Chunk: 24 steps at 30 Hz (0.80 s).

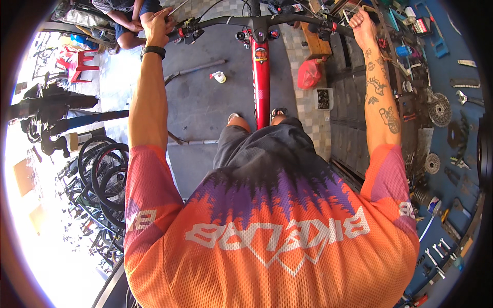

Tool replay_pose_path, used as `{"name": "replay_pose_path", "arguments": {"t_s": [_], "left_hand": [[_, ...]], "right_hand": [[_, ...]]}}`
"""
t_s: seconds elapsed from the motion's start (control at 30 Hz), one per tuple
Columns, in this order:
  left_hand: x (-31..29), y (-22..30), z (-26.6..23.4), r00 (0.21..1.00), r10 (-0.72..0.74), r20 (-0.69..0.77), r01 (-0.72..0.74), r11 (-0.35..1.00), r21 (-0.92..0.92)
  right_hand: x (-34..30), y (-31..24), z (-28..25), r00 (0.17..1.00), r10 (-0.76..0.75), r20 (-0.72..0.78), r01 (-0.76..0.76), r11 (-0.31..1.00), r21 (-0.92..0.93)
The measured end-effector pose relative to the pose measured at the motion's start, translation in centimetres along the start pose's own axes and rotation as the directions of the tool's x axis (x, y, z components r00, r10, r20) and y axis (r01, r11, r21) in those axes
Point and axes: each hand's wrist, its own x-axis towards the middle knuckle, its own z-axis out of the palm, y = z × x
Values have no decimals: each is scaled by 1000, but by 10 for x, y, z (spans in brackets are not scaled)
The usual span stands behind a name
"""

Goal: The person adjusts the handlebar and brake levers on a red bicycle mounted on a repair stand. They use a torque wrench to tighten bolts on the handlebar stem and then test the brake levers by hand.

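Observation:
A red bicycle frame stands upright between my legs, with a black handlebar spanning the far side. My left hand is closed round the left end of the bar, beside a red-ringed grip and a brake lever. At the right end, my right hand is curled shut on the other grip, fingers near the right brake lever. Both arms reach out nearly straight. Control clamps and cables cluster inward of each grip. The front of the bike runs out past the upper edge.
A seated person is just beyond my left hand. Red plastic chairs and several bicycle wheels line the left. A small white bottle and metal bars lie on the floor. To the right are a red bag, cabinets and a blue tool wall.

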Motion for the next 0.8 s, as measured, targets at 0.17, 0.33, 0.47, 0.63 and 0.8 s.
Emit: {"name": "replay_pose_path", "arguments": {"t_s": [0.17, 0.33, 0.47, 0.63, 0.8], "left_hand": [[-3, 2, 2, 998, -45, -35, 45, 999, -17], [-2, 3, 2, 998, -46, -30, 47, 999, 2], [1, 2, 2, 998, -62, -22, 62, 998, -18], [0, 1, 2, 999, -47, -15, 46, 998, -34], [-2, 3, 4, 999, -50, -7, 50, 998, -41]], "right_hand": [[-4, 5, -6, 1000, -2, 10, 2, 1000, -13], [-4, 2, -2, 1000, 22, 21, -22, 1000, -8], [-5, 5, 0, 1000, 4, -12, -4, 999, -32], [-5, 5, 1, 1000, 5, -4, -5, 998, -57], [-6, 4, 3, 1000, 9, -11, -10, 998, -58]]}}
